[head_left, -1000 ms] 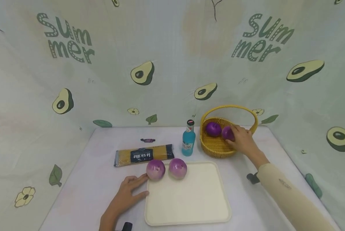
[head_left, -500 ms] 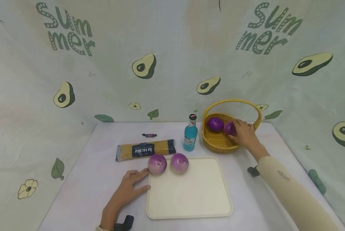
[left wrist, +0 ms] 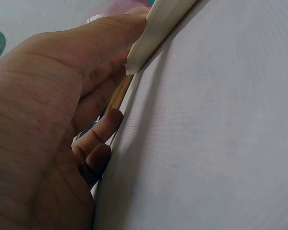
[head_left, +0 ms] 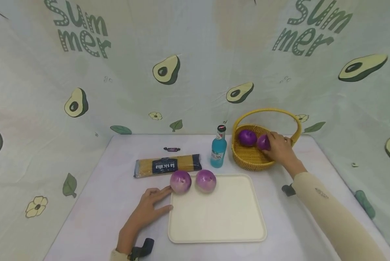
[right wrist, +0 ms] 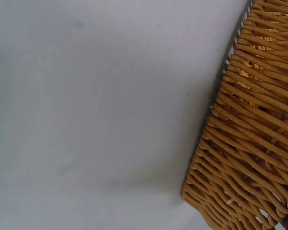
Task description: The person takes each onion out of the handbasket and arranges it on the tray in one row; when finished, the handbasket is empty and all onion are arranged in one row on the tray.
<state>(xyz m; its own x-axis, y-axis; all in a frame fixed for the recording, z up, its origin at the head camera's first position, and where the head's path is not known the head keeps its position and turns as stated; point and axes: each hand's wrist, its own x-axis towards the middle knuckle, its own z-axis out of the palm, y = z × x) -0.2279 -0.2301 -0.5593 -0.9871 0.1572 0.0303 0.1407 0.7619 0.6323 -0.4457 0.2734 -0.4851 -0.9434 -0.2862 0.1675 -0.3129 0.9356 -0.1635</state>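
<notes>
My right hand (head_left: pixel 280 148) reaches over the right rim of a yellow wicker basket (head_left: pixel 250 161), its fingers and thumb around a round purple fruit or vegetable (head_left: pixel 263 142) inside. A second purple one (head_left: pixel 247 138) lies beside it. In the right wrist view only the basket's woven side (right wrist: pixel 249 134) shows; this hand is out of sight. My left hand (head_left: pixel 149 206) is at the left edge of a cream tray (head_left: pixel 217 217), fingers extended, index fingertip right at a purple-and-white round vegetable (head_left: pixel 180 182). In the left wrist view the thumb (left wrist: pixel 101 36) meets the tray's rim (left wrist: pixel 151 36).
Another purple-and-white round vegetable (head_left: pixel 206 181) sits on the tray's back edge. Behind are a pack of spaghetti (head_left: pixel 167 165), a purple-wrapped candy (head_left: pixel 172 149) and a blue bottle (head_left: pixel 218 146) left of the basket. The basket's tall handle (head_left: pixel 266 110) arches up. A printed cloth (head_left: pixel 195 43) hangs behind.
The head view has tipped down, so everything appears higher and slightly farther right. Both hands keep nearly the same places at the basket and tray.
</notes>
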